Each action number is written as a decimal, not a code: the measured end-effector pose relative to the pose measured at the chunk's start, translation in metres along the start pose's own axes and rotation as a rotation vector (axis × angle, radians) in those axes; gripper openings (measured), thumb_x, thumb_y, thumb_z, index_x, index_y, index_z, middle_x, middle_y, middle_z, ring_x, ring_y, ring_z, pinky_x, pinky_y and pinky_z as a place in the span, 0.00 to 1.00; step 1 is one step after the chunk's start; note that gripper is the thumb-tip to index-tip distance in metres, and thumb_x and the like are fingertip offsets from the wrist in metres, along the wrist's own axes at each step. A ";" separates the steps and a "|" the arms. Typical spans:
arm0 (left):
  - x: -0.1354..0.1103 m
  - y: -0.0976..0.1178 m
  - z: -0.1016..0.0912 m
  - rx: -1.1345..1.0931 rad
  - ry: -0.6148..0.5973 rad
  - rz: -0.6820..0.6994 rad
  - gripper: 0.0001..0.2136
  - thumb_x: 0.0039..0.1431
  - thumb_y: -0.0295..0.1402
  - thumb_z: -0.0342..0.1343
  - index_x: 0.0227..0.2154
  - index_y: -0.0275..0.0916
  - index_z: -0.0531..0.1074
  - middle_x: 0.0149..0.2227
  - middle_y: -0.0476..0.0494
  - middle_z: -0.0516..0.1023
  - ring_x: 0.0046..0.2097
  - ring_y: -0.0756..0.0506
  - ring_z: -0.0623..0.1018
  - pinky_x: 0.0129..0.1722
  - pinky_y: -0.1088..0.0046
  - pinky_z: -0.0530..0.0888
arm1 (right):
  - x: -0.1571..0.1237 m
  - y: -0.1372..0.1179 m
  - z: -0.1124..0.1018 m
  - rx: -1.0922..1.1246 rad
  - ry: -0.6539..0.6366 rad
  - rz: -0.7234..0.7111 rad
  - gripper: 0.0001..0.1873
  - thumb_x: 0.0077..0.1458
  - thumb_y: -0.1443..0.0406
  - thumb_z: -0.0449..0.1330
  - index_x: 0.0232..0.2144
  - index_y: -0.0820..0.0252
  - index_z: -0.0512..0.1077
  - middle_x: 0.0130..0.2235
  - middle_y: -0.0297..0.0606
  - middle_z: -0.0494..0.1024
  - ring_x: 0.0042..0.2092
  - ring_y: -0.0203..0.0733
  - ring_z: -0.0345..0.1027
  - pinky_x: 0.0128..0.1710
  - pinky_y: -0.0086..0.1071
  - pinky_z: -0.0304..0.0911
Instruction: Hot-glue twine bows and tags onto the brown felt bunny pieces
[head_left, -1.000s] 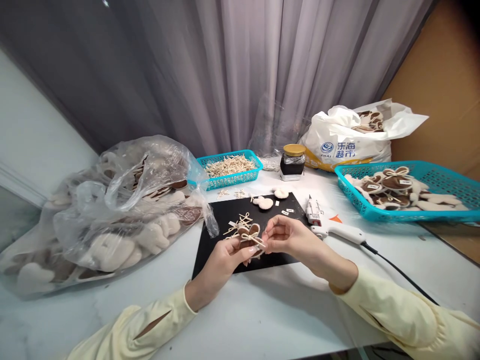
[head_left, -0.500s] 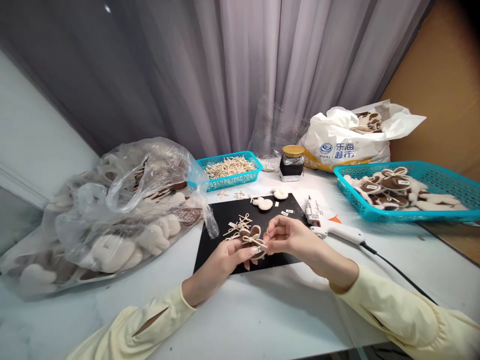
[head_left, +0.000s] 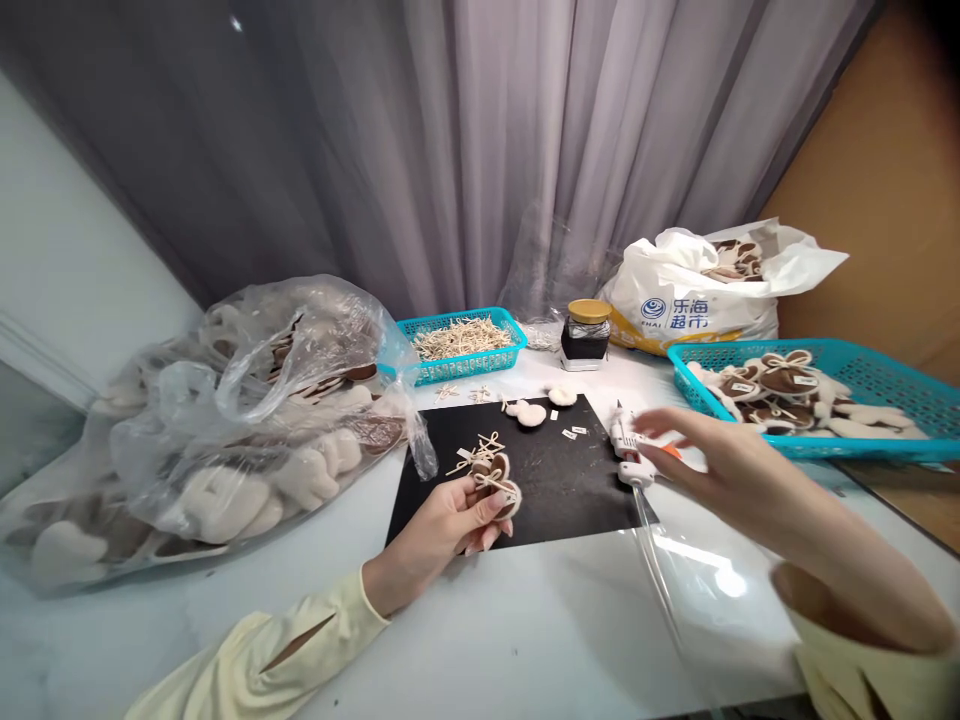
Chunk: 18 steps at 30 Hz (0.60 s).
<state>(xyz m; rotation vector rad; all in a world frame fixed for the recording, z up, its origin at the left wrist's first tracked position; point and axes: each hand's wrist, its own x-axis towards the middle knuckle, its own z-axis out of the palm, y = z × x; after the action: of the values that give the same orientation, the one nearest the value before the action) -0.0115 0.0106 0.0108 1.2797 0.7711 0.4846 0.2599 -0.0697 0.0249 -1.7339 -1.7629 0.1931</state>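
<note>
Pinched in my left hand (head_left: 457,515) is a small brown and cream bunny-shaped felt piece (head_left: 500,490) with a cord bow tied on it; fingers cover its lower part. My right hand (head_left: 697,455) hovers at the white hot glue gun (head_left: 632,455), thumb and fingers apart and slightly blurred. That hand hides the gun's handle. Cord bows (head_left: 484,450) lie just beyond the held piece on the black mat (head_left: 559,490). Farther back on the mat are a cream fluffy piece (head_left: 529,413), another one (head_left: 562,396) and several small white labels (head_left: 570,434).
A clear plastic bag (head_left: 247,440) of plush pieces fills the left. Behind the mat stand a teal basket (head_left: 517,345) of cord bows and a gold-lidded jar (head_left: 586,340). To the right are a teal tray (head_left: 885,385) of bunny pieces and a white shopping bag (head_left: 675,290).
My right hand has left the bunny piece and moved right to the glue gun. My left hand keeps hold of the piece, which is now tilted.
</note>
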 end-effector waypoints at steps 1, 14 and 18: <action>0.000 0.001 0.000 -0.039 -0.024 -0.003 0.14 0.52 0.41 0.59 0.27 0.34 0.67 0.25 0.49 0.69 0.21 0.57 0.62 0.20 0.79 0.54 | -0.010 0.018 -0.002 -0.177 0.031 0.014 0.13 0.53 0.57 0.53 0.39 0.55 0.69 0.40 0.45 0.77 0.38 0.52 0.72 0.33 0.40 0.64; -0.002 0.005 0.001 -0.175 -0.185 -0.016 0.12 0.54 0.39 0.58 0.25 0.35 0.64 0.24 0.51 0.64 0.20 0.58 0.56 0.18 0.80 0.50 | -0.021 0.062 0.033 -0.517 -0.025 0.062 0.20 0.50 0.67 0.47 0.45 0.62 0.68 0.46 0.50 0.68 0.32 0.46 0.70 0.30 0.39 0.65; -0.004 0.007 0.004 -0.163 -0.139 -0.034 0.11 0.54 0.38 0.58 0.28 0.35 0.66 0.25 0.51 0.65 0.21 0.57 0.59 0.19 0.79 0.56 | -0.024 0.066 0.035 -0.476 0.051 0.036 0.18 0.51 0.64 0.48 0.43 0.62 0.69 0.48 0.52 0.67 0.37 0.50 0.70 0.33 0.42 0.65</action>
<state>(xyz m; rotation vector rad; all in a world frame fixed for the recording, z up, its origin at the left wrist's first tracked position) -0.0101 0.0068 0.0188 1.1344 0.6229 0.4178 0.2948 -0.0733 -0.0450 -2.0752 -1.8429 -0.2774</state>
